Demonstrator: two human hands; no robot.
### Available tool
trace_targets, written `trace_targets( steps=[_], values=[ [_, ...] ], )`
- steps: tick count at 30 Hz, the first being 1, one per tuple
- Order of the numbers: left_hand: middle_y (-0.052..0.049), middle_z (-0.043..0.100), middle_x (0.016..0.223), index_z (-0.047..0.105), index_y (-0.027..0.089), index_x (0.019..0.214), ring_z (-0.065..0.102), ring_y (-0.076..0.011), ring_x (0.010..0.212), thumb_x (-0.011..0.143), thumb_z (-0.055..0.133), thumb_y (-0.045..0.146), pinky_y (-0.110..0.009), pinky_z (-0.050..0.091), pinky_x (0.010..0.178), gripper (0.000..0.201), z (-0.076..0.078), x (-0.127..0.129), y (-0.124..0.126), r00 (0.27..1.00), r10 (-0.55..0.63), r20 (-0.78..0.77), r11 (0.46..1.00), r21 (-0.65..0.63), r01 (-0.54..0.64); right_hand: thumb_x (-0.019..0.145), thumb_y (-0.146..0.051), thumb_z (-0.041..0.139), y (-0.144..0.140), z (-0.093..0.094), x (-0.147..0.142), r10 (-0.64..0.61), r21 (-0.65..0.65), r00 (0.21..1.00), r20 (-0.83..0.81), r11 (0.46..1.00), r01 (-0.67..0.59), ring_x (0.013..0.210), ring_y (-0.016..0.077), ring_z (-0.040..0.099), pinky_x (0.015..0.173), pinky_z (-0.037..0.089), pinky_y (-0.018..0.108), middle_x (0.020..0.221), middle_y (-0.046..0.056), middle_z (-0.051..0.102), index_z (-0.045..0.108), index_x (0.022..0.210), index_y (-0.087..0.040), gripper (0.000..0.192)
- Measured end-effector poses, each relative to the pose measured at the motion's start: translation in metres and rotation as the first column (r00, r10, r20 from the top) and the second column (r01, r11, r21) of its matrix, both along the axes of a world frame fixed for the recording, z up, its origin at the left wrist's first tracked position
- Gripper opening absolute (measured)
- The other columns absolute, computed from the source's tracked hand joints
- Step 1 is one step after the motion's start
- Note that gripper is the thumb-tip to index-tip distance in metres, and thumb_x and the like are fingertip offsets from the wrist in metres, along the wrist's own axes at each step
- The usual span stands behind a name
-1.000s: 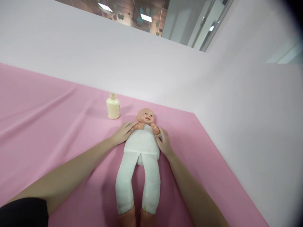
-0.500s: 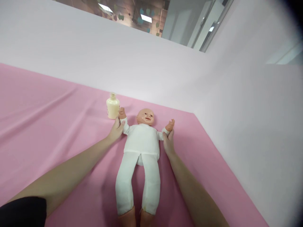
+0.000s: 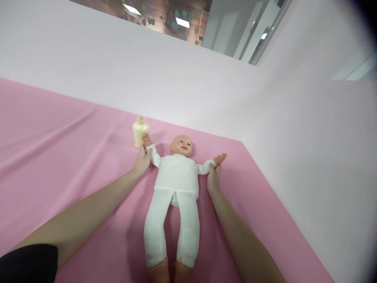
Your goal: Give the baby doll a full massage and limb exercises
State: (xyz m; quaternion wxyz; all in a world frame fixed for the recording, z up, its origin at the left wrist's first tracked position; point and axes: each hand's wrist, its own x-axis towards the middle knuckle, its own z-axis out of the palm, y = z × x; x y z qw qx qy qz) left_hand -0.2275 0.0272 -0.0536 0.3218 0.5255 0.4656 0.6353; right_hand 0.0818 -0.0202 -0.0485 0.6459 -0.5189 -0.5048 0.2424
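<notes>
Left hand (image 3: 142, 160) and right hand (image 3: 213, 179) each gripping a wrist of the doll (image 3: 176, 184), arms spread, bottle (image 3: 140, 131) just behind.

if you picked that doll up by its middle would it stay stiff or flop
Probably flop: the doll has a soft-looking white cloth body and legs. Its head and feet look like hard plastic, so those ends would likely dangle. The left hand and right hand hold its arms spread.

Open pink sheet (image 3: 59, 157) all along the left, bare and free for passage. Cream bottle (image 3: 140, 131) upright near the back wall (image 3: 147, 74), just beside the doll (image 3: 176, 177) and its raised arm, crowding the left hand (image 3: 143, 160). Narrower strip on the right, hemmed in by the side wall (image 3: 309, 177).
</notes>
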Motion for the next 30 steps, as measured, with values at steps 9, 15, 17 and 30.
trace_targets(
  steps=[9,15,17,30],
  values=[
    [-0.013,0.049,0.132,0.037,0.018,0.135,0.045,-0.0270,0.123,0.090,0.043,0.035,-0.046,0.034,0.107,0.048,0.021,0.014,-0.025,0.823,-0.161,-0.544,0.956,0.122,0.267,0.082,-0.029,0.053,-0.014,0.014,-0.018,0.214,-0.044,0.946,0.243,0.977,-0.209,0.118,0.0233,0.052,0.104,0.037,0.045,0.128,0.008,0.056,0.048,0.129,-0.023,0.047],
    [-0.011,0.051,0.132,0.041,0.020,0.135,0.047,-0.0276,0.122,0.090,0.042,0.033,-0.048,0.035,0.106,0.047,0.022,0.017,-0.027,0.691,-0.279,-0.667,0.909,0.048,0.413,0.081,-0.023,0.052,-0.011,0.011,-0.019,0.238,-0.023,0.869,0.433,0.967,-0.254,0.116,0.0225,0.052,0.104,0.037,0.045,0.124,0.006,0.059,0.054,0.124,-0.025,0.044],
    [-0.011,0.051,0.132,0.042,0.020,0.135,0.047,-0.0274,0.122,0.090,0.043,0.033,-0.047,0.035,0.106,0.047,0.023,0.017,-0.028,0.711,-0.281,-0.645,0.911,0.053,0.408,0.081,-0.024,0.052,-0.011,0.011,-0.019,0.236,-0.024,0.877,0.419,0.968,-0.249,0.116,0.0225,0.052,0.104,0.038,0.045,0.124,0.006,0.059,0.053,0.126,-0.025,0.045],
    [-0.012,0.050,0.128,0.035,0.019,0.134,0.047,-0.0246,0.121,0.088,0.048,0.036,-0.042,0.037,0.105,0.051,0.008,0.011,-0.016,0.958,-0.141,-0.251,0.983,0.079,0.166,0.082,-0.035,0.051,-0.010,0.009,-0.014,0.103,-0.098,0.989,0.106,0.991,-0.093,0.114,0.0232,0.053,0.102,0.039,0.046,0.125,0.009,0.055,0.040,0.129,-0.022,0.050]
  ],
)
